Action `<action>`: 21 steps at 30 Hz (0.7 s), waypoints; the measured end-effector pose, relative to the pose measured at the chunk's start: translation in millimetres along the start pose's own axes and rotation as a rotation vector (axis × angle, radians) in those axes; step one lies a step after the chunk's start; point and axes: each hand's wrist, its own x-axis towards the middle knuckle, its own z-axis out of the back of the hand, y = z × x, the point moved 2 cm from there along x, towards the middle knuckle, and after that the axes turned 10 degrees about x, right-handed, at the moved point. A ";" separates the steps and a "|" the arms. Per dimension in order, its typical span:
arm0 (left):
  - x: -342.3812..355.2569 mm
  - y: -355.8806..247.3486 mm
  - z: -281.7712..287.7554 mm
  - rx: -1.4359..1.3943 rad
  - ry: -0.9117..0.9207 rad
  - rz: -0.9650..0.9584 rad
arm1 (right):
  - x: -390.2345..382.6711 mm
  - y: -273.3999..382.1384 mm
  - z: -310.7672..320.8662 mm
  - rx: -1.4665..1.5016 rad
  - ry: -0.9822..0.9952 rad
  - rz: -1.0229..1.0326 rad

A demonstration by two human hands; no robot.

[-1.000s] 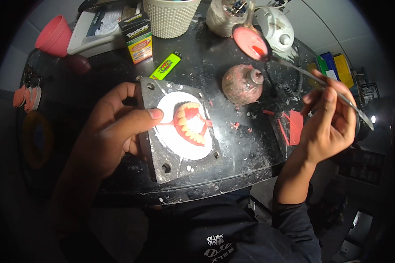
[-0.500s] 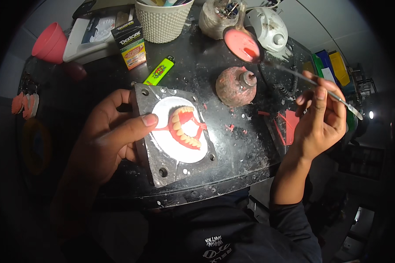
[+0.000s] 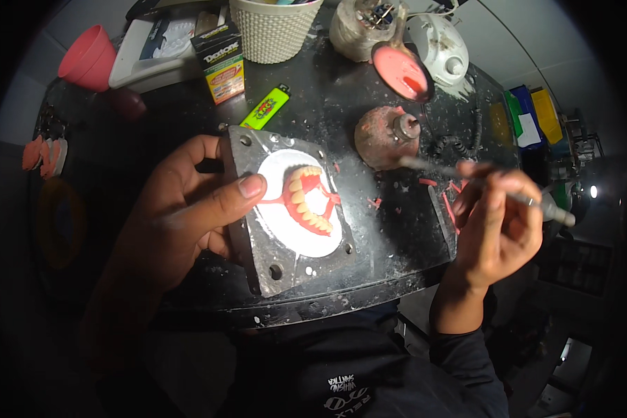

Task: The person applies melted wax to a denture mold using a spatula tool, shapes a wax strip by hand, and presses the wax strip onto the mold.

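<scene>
My left hand (image 3: 195,198) grips the edge of a square grey metal flask half (image 3: 292,277), thumb on top and fingers beneath, holding it tilted above the bench. White plaster (image 3: 275,167) fills its round centre. On the plaster sits a denture (image 3: 301,203) with pink wax and cream teeth, facing up. In my right hand (image 3: 498,226), thumb and fingers pinch a thin metal wax spatula (image 3: 442,168), blurred by motion. Its tip lies in line with a round, pink-spattered burner (image 3: 383,143); whether they touch, I cannot tell. A large spoon (image 3: 400,70) behind holds pink wax.
Pink wax strips (image 3: 450,209) lie below the spatula. A green lighter (image 3: 266,108), a small box (image 3: 223,66), a woven basket (image 3: 275,31) and a white tray (image 3: 136,63) stand behind the flask. A pink cup (image 3: 88,59) is far left, a white device (image 3: 439,52) back right.
The spatula tip has swung from beside the wax spoon down toward me, to the burner. My left hand still holds the flask half. The whole view has shifted slightly.
</scene>
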 end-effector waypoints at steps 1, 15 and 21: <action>-0.8 0.5 0.4 0.002 -0.007 0.004 | -5.3 5.3 -9.0 0.068 0.076 -0.007; -0.8 -1.0 -0.9 -0.032 0.018 0.003 | -16.3 7.9 -33.7 -0.008 0.363 -0.002; 0.4 -1.3 0.3 -0.025 0.035 0.009 | -15.4 6.4 -34.8 -0.003 0.358 0.049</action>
